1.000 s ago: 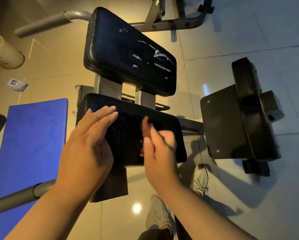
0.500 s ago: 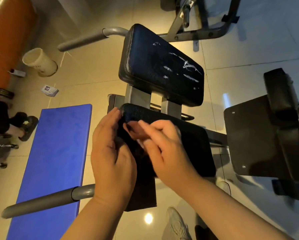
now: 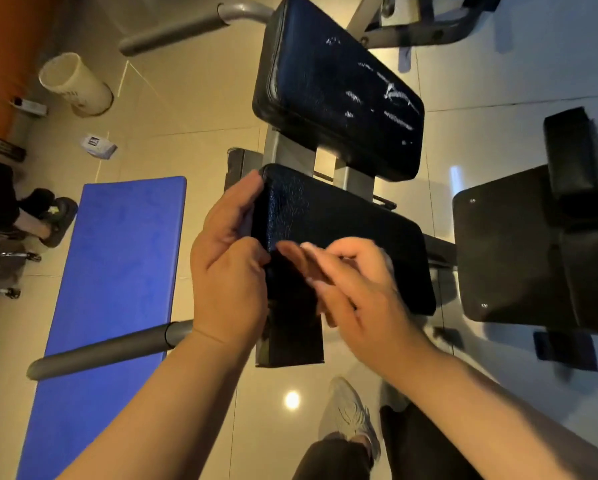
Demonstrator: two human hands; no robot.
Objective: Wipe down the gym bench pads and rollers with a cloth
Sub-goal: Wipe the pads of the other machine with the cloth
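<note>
Hands close together at the lower bench pad (image 3: 342, 230), just below the scuffed upper pad (image 3: 335, 88): left hand (image 3: 228, 271) flat with straight fingers against the pad's left end, right hand (image 3: 353, 292) blurred, fingers extended over its near face, beside a blue mat (image 3: 110, 271) on the floor.

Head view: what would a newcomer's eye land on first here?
Two bare hands meet mid-frame on the near black pad: the left hand lies against its left end, the right hand, blurred, over its front. Behind it, the far pad bears white scuffs. A blue mat lies on the floor at left.
</note>
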